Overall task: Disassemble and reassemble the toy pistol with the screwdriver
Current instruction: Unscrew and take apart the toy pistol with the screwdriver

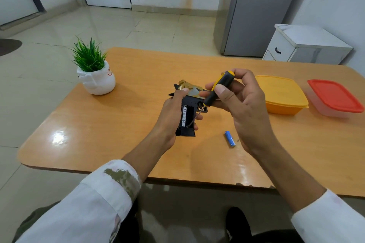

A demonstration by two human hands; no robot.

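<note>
Battery (230, 138) lies loose beside hands; plant (94, 69), tubs (282, 94) stand apart.

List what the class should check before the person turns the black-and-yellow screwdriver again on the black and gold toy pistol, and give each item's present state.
1. Left hand grips the black and gold toy pistol firmly: ok.
2. Right hand holds the black-and-yellow screwdriver by its handle: ok.
3. Tip sits at the lower end of the open grip compartment: ok.
4. Tip seated in a screw head: cannot tell, too small.
5. Blue cylindrical battery is out, lying on the orange wooden table: ok.
6. Removed screws kept safe: cannot tell.
</note>
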